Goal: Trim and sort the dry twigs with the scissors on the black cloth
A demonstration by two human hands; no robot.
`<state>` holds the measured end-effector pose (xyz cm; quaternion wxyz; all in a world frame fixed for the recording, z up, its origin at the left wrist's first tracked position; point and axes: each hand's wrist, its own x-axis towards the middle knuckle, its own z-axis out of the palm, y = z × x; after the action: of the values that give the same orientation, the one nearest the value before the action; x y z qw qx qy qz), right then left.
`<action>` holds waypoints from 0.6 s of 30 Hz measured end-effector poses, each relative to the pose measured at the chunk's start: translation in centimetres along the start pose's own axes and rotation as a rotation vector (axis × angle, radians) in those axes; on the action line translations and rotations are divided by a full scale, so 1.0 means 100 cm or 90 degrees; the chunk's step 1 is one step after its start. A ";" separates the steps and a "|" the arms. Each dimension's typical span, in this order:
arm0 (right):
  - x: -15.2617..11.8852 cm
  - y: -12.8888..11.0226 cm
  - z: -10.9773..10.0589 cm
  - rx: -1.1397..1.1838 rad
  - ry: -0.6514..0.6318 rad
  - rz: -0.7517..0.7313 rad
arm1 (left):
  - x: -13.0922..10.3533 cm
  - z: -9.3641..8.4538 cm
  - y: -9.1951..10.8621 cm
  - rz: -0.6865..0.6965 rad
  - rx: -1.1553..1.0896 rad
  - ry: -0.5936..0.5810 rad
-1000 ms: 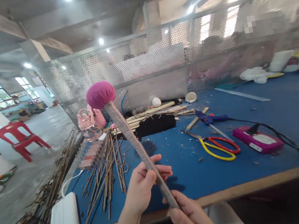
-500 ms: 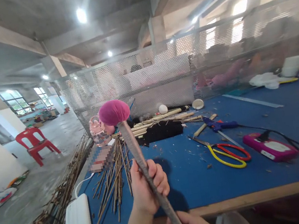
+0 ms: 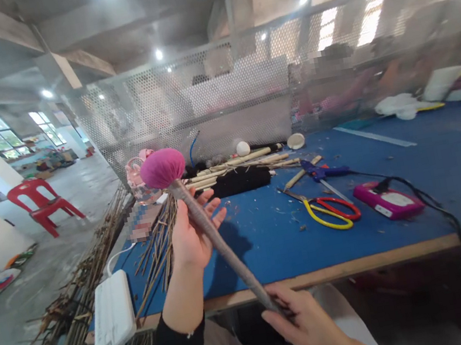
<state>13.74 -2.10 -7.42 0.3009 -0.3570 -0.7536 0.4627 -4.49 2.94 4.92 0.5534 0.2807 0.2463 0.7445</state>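
A long stick [image 3: 229,250] wrapped in grey-brown material slants across the middle of the view. Its upper end carries a rounded magenta cloth-covered head [image 3: 162,168]. Close below that head, my left hand [image 3: 192,235] is open, fingers spread, with the shaft passing across its palm and thumb side. My right hand [image 3: 302,314] grips the lower end in front of the table edge. Behind the stick are a bundle of thin brown twigs [image 3: 156,257] and a black cloth [image 3: 243,180] among pale sticks [image 3: 246,159].
On the blue table [image 3: 261,244] lie yellow-and-red-handled scissors [image 3: 331,211], a blue glue gun [image 3: 323,171] and a magenta cased device [image 3: 389,201] with a black cable. A white power bank [image 3: 113,315] sits at the left edge. Perforated panels [image 3: 200,100] stand behind; a red chair [image 3: 44,202] is left.
My left hand has loosened its wrap around the shaft, spread its fingers and shifted up toward the magenta head. My right hand still holds the lower end. The view has tilted down slightly.
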 end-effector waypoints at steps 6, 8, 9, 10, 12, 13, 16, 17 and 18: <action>-0.004 -0.011 -0.013 0.013 -0.040 0.060 | 0.002 -0.001 0.001 -0.044 0.009 0.087; -0.005 -0.009 -0.012 0.029 -0.074 0.072 | 0.001 -0.002 0.000 -0.072 -0.019 0.098; -0.005 -0.007 -0.010 0.035 -0.102 0.075 | 0.000 -0.003 -0.001 -0.088 -0.032 0.087; -0.005 -0.005 -0.008 0.041 -0.131 0.078 | -0.002 -0.004 -0.001 -0.103 -0.043 0.066; -0.004 -0.001 -0.005 0.055 -0.165 0.069 | -0.005 -0.005 -0.003 -0.108 -0.055 0.014; -0.003 0.001 -0.004 0.054 -0.160 0.055 | -0.008 -0.006 -0.004 -0.098 -0.058 -0.009; 0.005 0.000 -0.004 -0.007 -0.057 0.011 | -0.020 -0.006 -0.016 -0.065 -0.034 -0.011; 0.009 -0.002 -0.004 -0.035 -0.024 0.007 | -0.025 -0.005 -0.023 -0.086 -0.023 -0.001; 0.013 -0.005 -0.003 -0.062 0.000 0.008 | -0.031 -0.004 -0.030 -0.121 -0.011 0.022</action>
<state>13.17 -1.05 -6.72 0.2802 -0.3756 -0.7730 0.4278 -1.97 0.78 2.16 0.6196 0.2387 0.2748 0.6954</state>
